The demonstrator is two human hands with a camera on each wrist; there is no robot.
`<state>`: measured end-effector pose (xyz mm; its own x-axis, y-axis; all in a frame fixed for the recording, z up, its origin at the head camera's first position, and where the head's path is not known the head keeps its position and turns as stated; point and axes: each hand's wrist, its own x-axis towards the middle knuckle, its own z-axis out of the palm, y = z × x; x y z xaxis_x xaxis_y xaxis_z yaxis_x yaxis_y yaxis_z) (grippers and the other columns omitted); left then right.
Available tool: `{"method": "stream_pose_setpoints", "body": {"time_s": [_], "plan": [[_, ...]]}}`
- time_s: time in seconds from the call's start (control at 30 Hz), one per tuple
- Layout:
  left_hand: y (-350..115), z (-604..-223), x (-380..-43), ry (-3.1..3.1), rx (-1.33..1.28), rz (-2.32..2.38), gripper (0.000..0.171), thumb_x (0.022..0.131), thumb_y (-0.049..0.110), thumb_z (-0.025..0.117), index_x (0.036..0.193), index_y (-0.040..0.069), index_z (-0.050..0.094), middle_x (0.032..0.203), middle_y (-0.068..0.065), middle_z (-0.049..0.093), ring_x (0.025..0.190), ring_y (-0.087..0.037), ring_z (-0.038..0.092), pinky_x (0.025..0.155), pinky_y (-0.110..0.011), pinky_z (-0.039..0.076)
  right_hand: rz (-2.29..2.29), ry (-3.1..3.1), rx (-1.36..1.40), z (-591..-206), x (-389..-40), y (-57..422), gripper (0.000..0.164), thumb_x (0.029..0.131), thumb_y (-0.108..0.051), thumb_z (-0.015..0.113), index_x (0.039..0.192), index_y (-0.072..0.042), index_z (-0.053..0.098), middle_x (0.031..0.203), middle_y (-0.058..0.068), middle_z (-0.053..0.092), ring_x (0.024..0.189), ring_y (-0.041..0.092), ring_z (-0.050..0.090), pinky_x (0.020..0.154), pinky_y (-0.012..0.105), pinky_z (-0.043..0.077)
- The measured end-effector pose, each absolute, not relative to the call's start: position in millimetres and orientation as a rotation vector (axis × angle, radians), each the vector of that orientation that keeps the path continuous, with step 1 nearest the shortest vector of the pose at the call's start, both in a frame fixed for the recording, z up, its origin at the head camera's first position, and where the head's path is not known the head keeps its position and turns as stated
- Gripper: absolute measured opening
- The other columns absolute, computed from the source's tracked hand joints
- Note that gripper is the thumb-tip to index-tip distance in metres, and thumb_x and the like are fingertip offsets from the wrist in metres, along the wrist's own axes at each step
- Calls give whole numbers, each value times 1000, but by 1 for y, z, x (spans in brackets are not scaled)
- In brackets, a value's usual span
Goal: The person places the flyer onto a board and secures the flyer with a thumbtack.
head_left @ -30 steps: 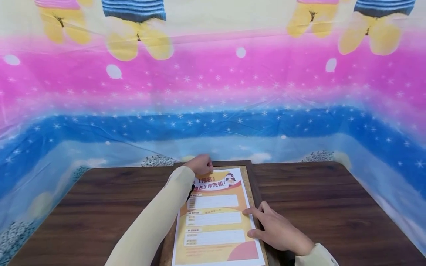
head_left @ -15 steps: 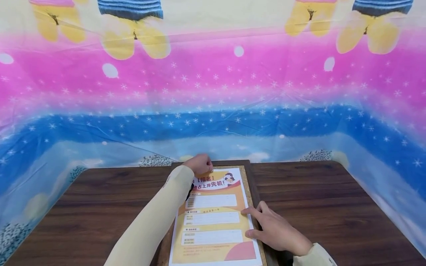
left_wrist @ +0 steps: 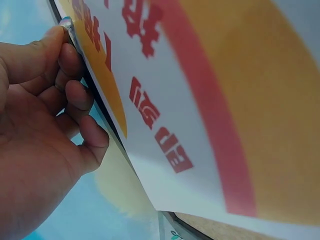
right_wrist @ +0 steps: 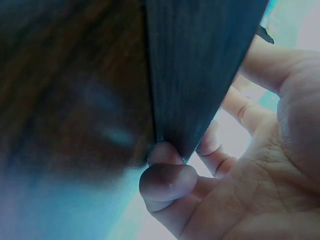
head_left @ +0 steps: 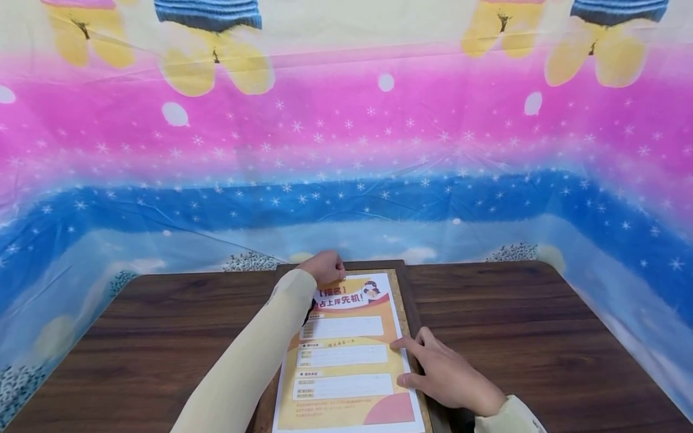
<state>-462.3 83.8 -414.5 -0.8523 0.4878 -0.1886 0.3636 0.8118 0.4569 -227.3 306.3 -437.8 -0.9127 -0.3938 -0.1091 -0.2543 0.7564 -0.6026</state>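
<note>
A yellow-and-white printed poster lies on a cork board with a dark wooden frame. At the poster's top edge my left hand pinches a small shiny clear pushpin between thumb and forefinger, seen in the left wrist view; its tip is hidden. My right hand rests across the board's right side, with forefinger and thumb tips extended onto the poster's right edge. In the right wrist view, other fingers of that hand bear against the side of the dark frame.
The board lies on a dark brown wooden table, in front of the person. A pink and blue printed cloth hangs behind the table and along both sides. My left sleeve crosses the poster's left part.
Both hands keep nearly the same pose on the poster. The head view has shifted slightly, so the board and cloth appear a little further left.
</note>
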Motion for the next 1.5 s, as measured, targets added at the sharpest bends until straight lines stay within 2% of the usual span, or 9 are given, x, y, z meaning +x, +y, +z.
{"method": "stream_pose_setpoints", "body": {"time_s": [0.2, 0.5, 0.73, 1.5], "plan": [[84, -413, -459, 2728, 643, 596, 19, 95, 18, 56, 82, 10, 67, 76, -5, 59, 65, -18, 51, 62, -32, 41, -887, 2721, -505, -437, -227, 306, 48, 89, -43, 61, 133, -28, 48, 89, 4, 33, 58, 14, 27, 50, 29, 25], [85, -415, -458, 2739, 662, 660, 32, 96, 17, 54, 66, 9, 53, 60, -3, 42, 55, -16, 42, 56, -30, 38, -880, 2728, -495, -436, -227, 306, 48, 89, -43, 61, 133, -28, 48, 89, 4, 34, 58, 14, 27, 50, 29, 25], [86, -412, -454, 2758, 665, 666, 26, 96, 12, 53, 70, 8, 57, 64, -4, 45, 59, -17, 44, 59, -30, 39, -864, 2735, -484, -437, -227, 305, 49, 88, -44, 61, 133, -28, 48, 90, 4, 33, 58, 15, 27, 49, 29, 25], [94, -418, -454, 2848, 684, 552, 28, 94, 10, 56, 66, 9, 56, 59, -3, 44, 54, -15, 40, 60, -30, 40, -857, 2737, -486, -436, -228, 304, 49, 88, -44, 61, 133, -28, 48, 89, 4, 33, 58, 15, 28, 49, 29, 25]]}}
